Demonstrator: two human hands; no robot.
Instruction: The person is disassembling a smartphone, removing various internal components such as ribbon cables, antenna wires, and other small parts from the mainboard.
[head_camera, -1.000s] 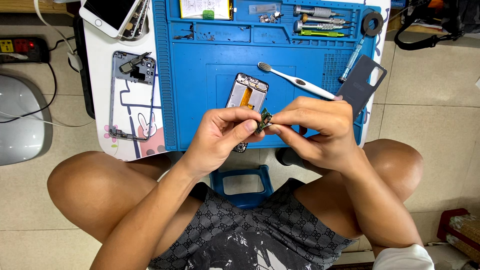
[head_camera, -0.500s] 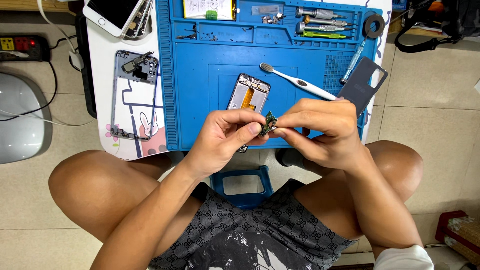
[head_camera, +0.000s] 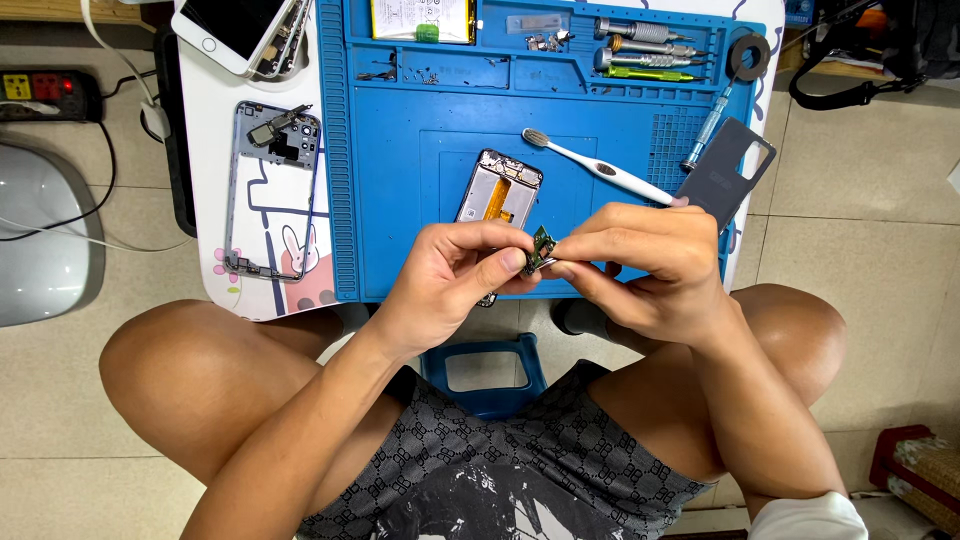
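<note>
Pinching small circuit board (head_camera: 541, 249), both hands fingertip-to-fingertip

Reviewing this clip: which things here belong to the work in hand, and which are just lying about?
In hand:
- small circuit board, pinched between left hand and right hand
- opened phone body on the blue mat

Lying about:
- toothbrush
- dark back cover
- screwdrivers
- tape roll
- white phone
- grey phone frame
- power strip

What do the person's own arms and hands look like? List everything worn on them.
Both the left hand and the right hand are bare: no gloves, rings or watch show. Both forearms are bare too, with no sleeves in view. Fingernails are short and unpainted.
</note>
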